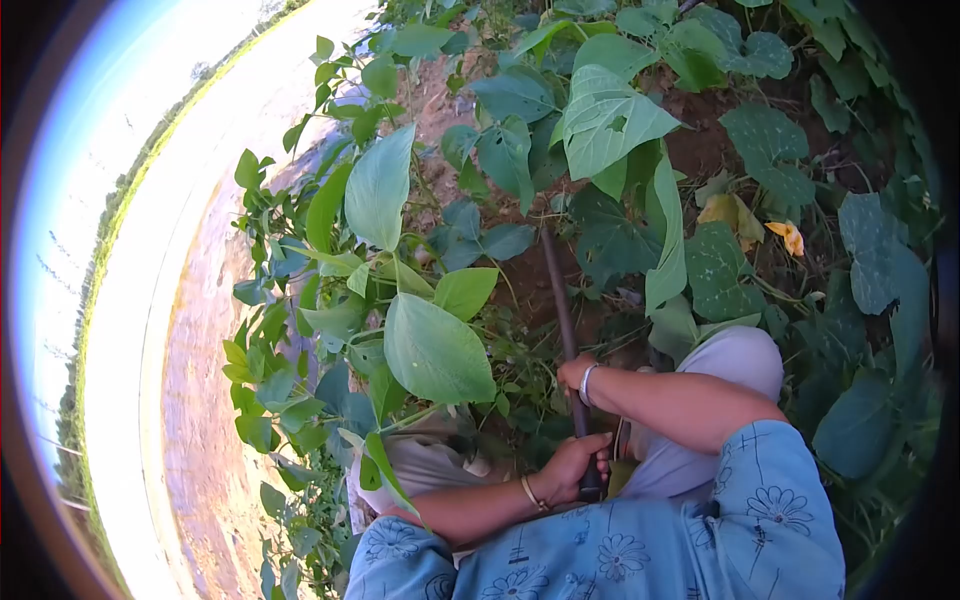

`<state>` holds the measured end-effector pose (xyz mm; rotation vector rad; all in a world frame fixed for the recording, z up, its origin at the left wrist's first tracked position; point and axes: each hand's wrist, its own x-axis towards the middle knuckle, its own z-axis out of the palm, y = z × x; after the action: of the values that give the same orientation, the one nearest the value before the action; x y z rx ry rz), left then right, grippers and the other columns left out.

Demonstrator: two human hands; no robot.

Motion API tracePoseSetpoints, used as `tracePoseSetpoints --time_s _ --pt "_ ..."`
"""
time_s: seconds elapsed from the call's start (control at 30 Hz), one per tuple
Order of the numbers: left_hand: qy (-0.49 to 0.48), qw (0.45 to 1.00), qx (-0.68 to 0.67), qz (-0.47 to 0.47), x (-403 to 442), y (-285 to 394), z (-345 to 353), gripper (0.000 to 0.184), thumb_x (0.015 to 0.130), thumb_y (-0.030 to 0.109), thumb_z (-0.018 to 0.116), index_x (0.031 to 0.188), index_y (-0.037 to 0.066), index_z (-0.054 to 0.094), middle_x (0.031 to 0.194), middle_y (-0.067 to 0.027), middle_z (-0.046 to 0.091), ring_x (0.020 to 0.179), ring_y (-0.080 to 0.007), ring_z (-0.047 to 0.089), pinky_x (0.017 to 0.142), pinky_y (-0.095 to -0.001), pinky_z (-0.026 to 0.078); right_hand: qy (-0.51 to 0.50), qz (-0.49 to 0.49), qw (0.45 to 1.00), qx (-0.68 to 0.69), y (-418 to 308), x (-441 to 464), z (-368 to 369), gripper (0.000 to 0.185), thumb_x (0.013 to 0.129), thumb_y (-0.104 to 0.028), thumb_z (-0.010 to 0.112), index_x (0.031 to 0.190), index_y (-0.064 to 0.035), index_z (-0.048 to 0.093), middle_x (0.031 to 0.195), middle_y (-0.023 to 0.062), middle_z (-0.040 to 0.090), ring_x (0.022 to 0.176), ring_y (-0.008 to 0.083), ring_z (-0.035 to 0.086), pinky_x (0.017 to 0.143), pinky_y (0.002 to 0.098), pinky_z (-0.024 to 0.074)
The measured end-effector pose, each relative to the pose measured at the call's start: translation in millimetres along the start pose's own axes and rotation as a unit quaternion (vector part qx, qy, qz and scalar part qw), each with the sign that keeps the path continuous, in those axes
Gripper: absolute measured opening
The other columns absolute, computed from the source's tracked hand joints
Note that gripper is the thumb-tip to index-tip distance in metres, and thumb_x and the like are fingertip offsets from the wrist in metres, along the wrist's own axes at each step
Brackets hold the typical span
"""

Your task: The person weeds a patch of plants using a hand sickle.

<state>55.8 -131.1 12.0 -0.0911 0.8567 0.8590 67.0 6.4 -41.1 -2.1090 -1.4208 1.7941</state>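
A long dark pole (560, 290) slants up and away from between my knees, and its far end drops out of sight among leaves and soil. My left hand (572, 470), with a thin bangle at the wrist, is closed round the pole near its lower end. Higher up, my right hand (577, 373) grips the same pole from the right side, a silver bracelet on its wrist. Whatever is fixed to the pole's far end is hidden. Broad green leaves (438, 350) hang just left of the pole.
My bent knee in pale trousers (740, 360) is close beside the right forearm. Leafy vines (770, 150) crowd the right side, with a yellow-orange flower (788, 237) among them. Bare, sunlit ground (205, 350) stretches along the left.
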Motion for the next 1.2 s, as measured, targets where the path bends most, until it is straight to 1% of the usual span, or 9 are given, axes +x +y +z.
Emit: tracePoseSetpoints --time_s 0.17,0.23,0.47,0.63,0.7,0.77,0.93,1.1,1.2 --pt "-0.020 0.999 0.003 0.040 -15 29 16 0.016 0.079 0.017 0.051 0.067 0.008 0.043 0.054 0.0010 0.040 0.046 -0.0089 0.040 0.045 -0.0244 0.038 -0.046 -0.063 0.986 0.145 -42 -7 -10 0.010 0.060 -0.002 0.055 0.064 -0.0018 0.046 0.050 0.0060 0.045 0.039 0.0171 0.045 0.036 0.0292 0.0385" --pt "-0.013 0.988 0.065 0.138 -18 42 18 0.014 0.077 0.015 0.053 0.074 0.006 0.043 0.054 0.0004 0.040 0.045 -0.0093 0.041 0.043 -0.0240 0.039 -0.079 -0.113 0.963 0.232 -64 -17 -16 0.012 0.061 -0.001 0.054 0.068 -0.0046 0.044 0.052 0.0035 0.043 0.040 0.0150 0.043 0.036 0.0279 0.0371" --pt "0.088 0.947 0.191 0.244 2 56 3 0.011 0.075 0.009 0.053 0.076 0.005 0.043 0.055 -0.0014 0.044 0.043 -0.0102 0.043 0.040 -0.0236 0.039 -0.114 -0.257 0.926 0.252 -90 -44 -19 0.019 0.067 -0.004 0.053 0.082 -0.0057 0.041 0.057 0.0028 0.045 0.042 0.0116 0.044 0.037 0.0257 0.0375" --pt "0.085 0.986 0.084 0.114 3 26 -2 0.010 0.075 0.011 0.053 0.072 0.006 0.045 0.055 -0.0008 0.043 0.044 -0.0104 0.042 0.041 -0.0253 0.039 -0.086 -0.184 0.966 0.157 -33 6 3 0.021 0.065 -0.003 0.054 0.081 -0.0005 0.040 0.054 0.0061 0.046 0.039 0.0147 0.048 0.035 0.0277 0.0409" --pt "0.078 0.995 0.039 0.052 2 15 -5 0.011 0.075 0.012 0.053 0.070 0.007 0.045 0.054 -0.0006 0.043 0.044 -0.0105 0.042 0.042 -0.0260 0.039 -0.155 -0.008 0.988 0.016 -11 12 3 0.013 0.067 -0.003 0.055 0.074 0.0008 0.045 0.056 0.0069 0.047 0.044 0.0152 0.047 0.040 0.0260 0.0427" --pt "0.079 0.997 0.018 0.011 -2 -3 -12 0.013 0.076 0.013 0.052 0.066 0.008 0.045 0.054 -0.0003 0.042 0.045 -0.0106 0.042 0.043 -0.0269 0.039 -0.151 -0.025 0.988 0.026 3 3 12 0.016 0.067 -0.005 0.055 0.076 0.0028 0.045 0.055 0.0087 0.048 0.043 0.0172 0.049 0.040 0.0283 0.0448" --pt "0.091 0.995 0.013 0.024 -2 -2 -4 0.016 0.077 0.016 0.051 0.065 0.009 0.044 0.054 0.0002 0.042 0.047 -0.0099 0.042 0.043 -0.0256 0.038 -0.158 -0.004 0.985 0.067 5 3 14 0.012 0.065 -0.003 0.055 0.069 0.0026 0.046 0.054 0.0078 0.047 0.041 0.0166 0.046 0.039 0.0276 0.0417" --pt "0.024 0.998 0.007 0.057 -7 13 5 0.017 0.077 0.017 0.052 0.065 0.007 0.046 0.054 -0.0006 0.044 0.046 -0.0097 0.044 0.040 -0.0240 0.039 -0.057 0.040 0.996 0.063 -23 -12 -3 0.007 0.064 -0.001 0.051 0.067 0.0006 0.045 0.053 0.0064 0.045 0.041 0.0166 0.044 0.038 0.0290 0.0393" --pt "0.003 0.991 0.065 0.114 -11 30 10 0.015 0.078 0.016 0.053 0.069 0.007 0.045 0.055 0.0002 0.043 0.047 -0.0088 0.042 0.042 -0.0238 0.038 -0.064 -0.008 0.990 0.129 -48 -20 -16 0.008 0.065 -0.003 0.051 0.070 -0.0041 0.044 0.053 0.0045 0.043 0.040 0.0151 0.043 0.037 0.0291 0.0372"
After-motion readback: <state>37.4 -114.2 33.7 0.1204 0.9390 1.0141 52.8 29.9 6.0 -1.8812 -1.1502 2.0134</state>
